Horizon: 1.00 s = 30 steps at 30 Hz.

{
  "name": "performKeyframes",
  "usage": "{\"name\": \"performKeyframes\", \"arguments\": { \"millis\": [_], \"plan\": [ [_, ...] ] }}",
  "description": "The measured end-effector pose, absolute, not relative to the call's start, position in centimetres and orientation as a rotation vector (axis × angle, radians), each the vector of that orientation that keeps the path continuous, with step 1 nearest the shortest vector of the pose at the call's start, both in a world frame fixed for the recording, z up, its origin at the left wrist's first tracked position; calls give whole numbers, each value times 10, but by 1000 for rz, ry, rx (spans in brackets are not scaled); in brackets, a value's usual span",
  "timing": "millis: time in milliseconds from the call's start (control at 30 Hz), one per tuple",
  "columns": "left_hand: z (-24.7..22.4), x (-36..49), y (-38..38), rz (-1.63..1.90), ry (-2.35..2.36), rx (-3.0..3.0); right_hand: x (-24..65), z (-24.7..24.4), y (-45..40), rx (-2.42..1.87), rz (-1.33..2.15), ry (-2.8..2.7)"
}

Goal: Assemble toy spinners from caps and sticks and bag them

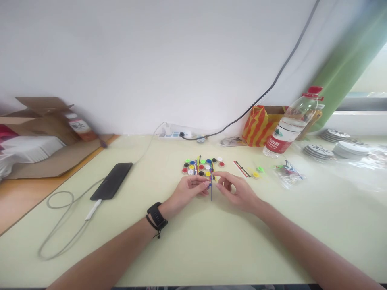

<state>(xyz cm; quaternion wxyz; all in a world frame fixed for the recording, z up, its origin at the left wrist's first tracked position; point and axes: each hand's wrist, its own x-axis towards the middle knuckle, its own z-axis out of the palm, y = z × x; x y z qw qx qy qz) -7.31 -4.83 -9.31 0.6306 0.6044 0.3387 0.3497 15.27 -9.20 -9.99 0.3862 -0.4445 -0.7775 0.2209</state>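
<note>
A thin, straight blue stick is pinched by the left hand above mid-table. The right hand curls inward just beside it, its grip unclear. Small round colored discs lie just beyond, toward the back edge. Smooth, pale table spreads to the near edge.

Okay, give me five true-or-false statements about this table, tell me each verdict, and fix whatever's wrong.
1. A thin blue rod is at the fingertips of the left hand. True.
2. The smartphone stands upright against the wall. False: the black smartphone lies flat on the table.
3. A white cable plug meets the phone's near end. True.
4. The large plastic water bottle has a blue cap. False: its cap is red.
5. The watch is on the right wrist. False: the black watch is on the left.
</note>
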Motion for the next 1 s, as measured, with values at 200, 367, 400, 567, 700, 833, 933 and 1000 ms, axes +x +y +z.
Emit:
{"name": "performKeyframes", "arguments": {
  "millis": [200, 367, 400, 567, 700, 833, 933, 1000],
  "plan": [
    [-91, -73, -49, 802, 782, 1385, 154, -95, -91, -1166, 442, -2123],
    [-91, -72, -49, 806, 784, 1377, 155, -96, -87, -1249, 480, -1961],
    [-91, -72, -49, 806, 784, 1375, 155, -97, -87, -1238, 528, -1942],
    [-92, -73, -48, 793, 739, 1367, 148, -100, -90, -1108, 750, -1923],
    [-94, -74, -47, 799, 709, 1368, 144, -103, -92, -1098, 757, -1952],
    [-97, -76, -46, 781, 725, 1377, 145, -104, -92, -1105, 781, -1950],
    [-99, -77, -45, 788, 732, 1387, 146, -102, -91, -1111, 801, -1929],
    [-100, -77, -45, 794, 728, 1389, 148, -101, -90, -1120, 769, -1943]
  ]
}}
